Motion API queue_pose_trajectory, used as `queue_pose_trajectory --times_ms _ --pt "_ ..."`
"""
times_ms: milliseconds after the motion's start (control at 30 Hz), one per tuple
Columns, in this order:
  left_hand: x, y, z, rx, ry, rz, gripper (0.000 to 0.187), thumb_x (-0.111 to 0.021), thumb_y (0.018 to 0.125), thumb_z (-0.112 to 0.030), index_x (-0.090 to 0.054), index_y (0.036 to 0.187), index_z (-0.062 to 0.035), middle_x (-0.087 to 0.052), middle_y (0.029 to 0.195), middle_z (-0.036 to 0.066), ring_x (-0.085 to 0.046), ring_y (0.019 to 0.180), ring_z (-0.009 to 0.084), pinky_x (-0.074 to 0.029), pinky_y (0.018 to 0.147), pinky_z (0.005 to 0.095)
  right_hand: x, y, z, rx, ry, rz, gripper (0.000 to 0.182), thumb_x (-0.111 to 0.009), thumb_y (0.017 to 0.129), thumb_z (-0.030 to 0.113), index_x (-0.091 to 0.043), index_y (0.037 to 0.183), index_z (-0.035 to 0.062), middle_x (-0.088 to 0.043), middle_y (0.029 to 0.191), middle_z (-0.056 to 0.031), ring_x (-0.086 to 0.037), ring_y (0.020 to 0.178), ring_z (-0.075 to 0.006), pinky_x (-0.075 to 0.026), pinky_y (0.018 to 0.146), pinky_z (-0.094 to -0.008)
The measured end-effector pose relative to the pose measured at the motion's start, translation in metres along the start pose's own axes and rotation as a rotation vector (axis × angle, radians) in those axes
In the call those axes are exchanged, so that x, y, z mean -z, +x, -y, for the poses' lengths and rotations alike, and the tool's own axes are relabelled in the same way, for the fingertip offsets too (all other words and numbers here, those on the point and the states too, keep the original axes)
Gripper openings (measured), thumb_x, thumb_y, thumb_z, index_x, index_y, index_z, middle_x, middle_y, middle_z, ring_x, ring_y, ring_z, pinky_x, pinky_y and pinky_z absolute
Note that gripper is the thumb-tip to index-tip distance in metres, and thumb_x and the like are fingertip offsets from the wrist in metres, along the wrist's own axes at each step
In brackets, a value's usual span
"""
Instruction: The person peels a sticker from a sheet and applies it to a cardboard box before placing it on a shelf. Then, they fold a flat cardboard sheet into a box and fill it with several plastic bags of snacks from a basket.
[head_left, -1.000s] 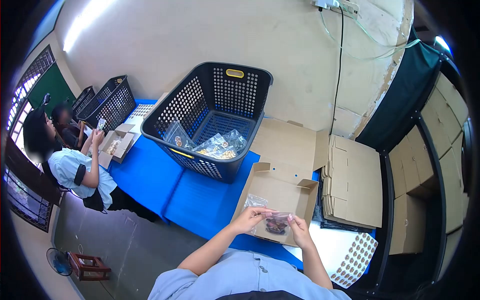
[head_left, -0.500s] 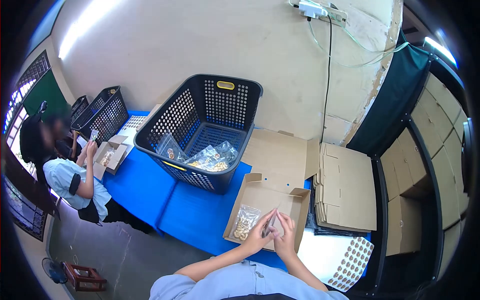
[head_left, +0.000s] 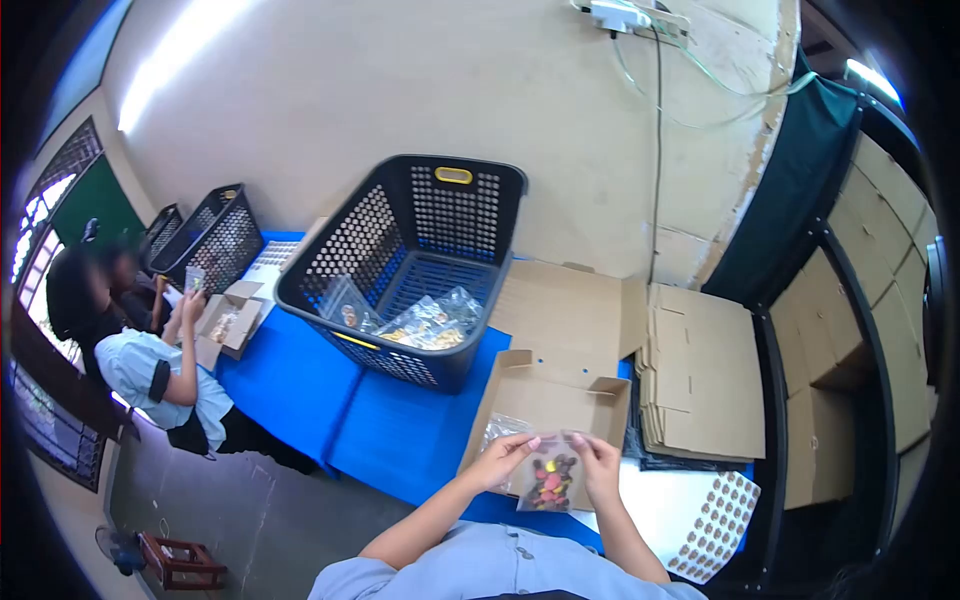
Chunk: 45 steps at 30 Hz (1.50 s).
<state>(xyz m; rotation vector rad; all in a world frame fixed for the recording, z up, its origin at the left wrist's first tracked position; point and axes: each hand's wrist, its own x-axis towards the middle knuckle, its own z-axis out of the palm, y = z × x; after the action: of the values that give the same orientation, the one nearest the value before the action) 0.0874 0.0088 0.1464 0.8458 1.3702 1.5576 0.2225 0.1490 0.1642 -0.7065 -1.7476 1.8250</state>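
Note:
My left hand (head_left: 505,462) and my right hand (head_left: 599,468) each pinch a top corner of a clear plastic bag (head_left: 548,488) of red, yellow and dark brown pieces. The bag hangs flat between them, over the near side of an open cardboard box (head_left: 603,402). Inside that box, at its left, lies another clear bag (head_left: 503,428), partly hidden behind my left hand. Beyond the box stands a large black basket (head_left: 420,372) with several clear bags (head_left: 435,322) in it.
Flattened cardboard boxes (head_left: 705,370) are stacked to the right, with a sticker sheet (head_left: 712,525) nearer me. A blue cloth (head_left: 400,420) covers the table. At far left a co-worker (head_left: 150,370) holds a small bag by another open box (head_left: 240,325). Dark shelving (head_left: 790,400) holds cartons.
My hands have moved apart, and the bag between them has turned from edge-on to flat, showing its contents. My left hand now covers more of the bag in the box. The view has shifted slightly.

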Motion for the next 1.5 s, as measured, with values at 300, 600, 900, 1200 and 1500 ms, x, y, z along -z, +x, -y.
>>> queue_pose_trajectory --times_ms 300,600,900,1200,1500 --pt "-0.044 -0.01 0.004 -0.401 0.337 -0.25 0.044 -0.062 0.091 -0.024 -0.048 0.127 -0.0037 -0.054 0.126 0.01 -0.047 0.123 0.019 -0.038 0.101 0.0348 -0.03 -0.023 0.002 0.489 -0.496 -0.041 0.025 -0.058 0.088 0.008 -0.066 0.11 0.0003 -0.063 0.108 -0.0198 -0.053 0.114 -0.0344 -0.041 0.097 -0.0433" --pt "-0.035 -0.017 0.003 -0.092 -0.155 -0.297 0.02 -0.055 0.096 -0.017 -0.06 0.105 -0.0011 -0.065 0.097 0.005 -0.06 0.096 0.0103 -0.047 0.087 0.0248 -0.011 0.006 -0.008 0.013 0.102 -0.057 0.025 -0.067 0.085 0.012 -0.067 0.106 -0.0013 -0.067 0.099 -0.0129 -0.059 0.097 -0.0207 -0.043 0.092 -0.0343" --pt "-0.003 -0.008 0.007 -0.132 0.1 -0.116 0.043 -0.052 0.097 -0.024 -0.044 0.133 -0.0032 -0.046 0.134 0.014 -0.041 0.127 0.0225 -0.033 0.105 0.0362 0.013 0.015 -0.021 -0.095 0.219 -0.006 0.029 -0.058 0.094 0.023 -0.067 0.103 -0.0033 -0.069 0.091 -0.009 -0.063 0.084 -0.0136 -0.049 0.076 -0.0267" --pt "-0.031 -0.005 0.01 -0.265 0.22 -0.233 0.061 -0.063 0.09 -0.022 -0.036 0.14 -0.0032 -0.028 0.149 0.015 -0.026 0.139 0.0259 -0.028 0.11 0.0371 -0.018 -0.002 -0.028 0.021 0.104 0.189 0.036 -0.052 0.097 0.023 -0.055 0.124 -0.0008 -0.06 0.119 -0.0136 -0.056 0.104 -0.0186 -0.043 0.093 -0.0329" --pt "-0.028 -0.011 0.028 0.053 -0.061 -0.355 0.031 -0.056 0.095 -0.029 -0.065 0.108 -0.0025 -0.066 0.092 0.006 -0.058 0.071 0.0066 -0.047 0.063 0.0224 -0.015 0.004 -0.029 -0.105 0.163 0.137 0.017 -0.067 0.085 0.009 -0.066 0.099 -0.0012 -0.067 0.091 -0.0061 -0.06 0.086 -0.0128 -0.045 0.085 -0.0268"
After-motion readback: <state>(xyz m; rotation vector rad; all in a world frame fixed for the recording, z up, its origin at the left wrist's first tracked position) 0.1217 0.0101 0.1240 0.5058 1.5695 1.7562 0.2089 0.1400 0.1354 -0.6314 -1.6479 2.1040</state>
